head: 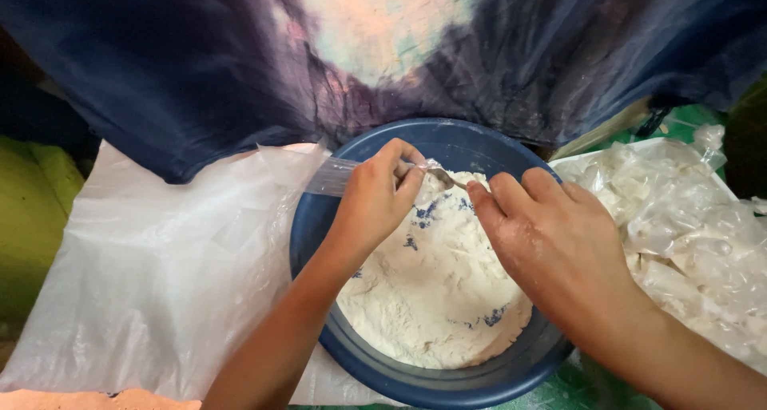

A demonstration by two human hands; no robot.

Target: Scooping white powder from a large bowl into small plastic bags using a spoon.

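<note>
A blue round basin holds a mound of white flour. My left hand pinches a small clear plastic bag over the basin's far rim, holding it near its mouth. My right hand, dusted with flour, grips a metal spoon whose tip points into the bag's opening. Both hands meet above the far side of the flour.
A large translucent white plastic sheet lies left of the basin. A heap of clear plastic bags sits at the right. Dark tie-dyed cloth hangs across the top. Green surface shows below the basin.
</note>
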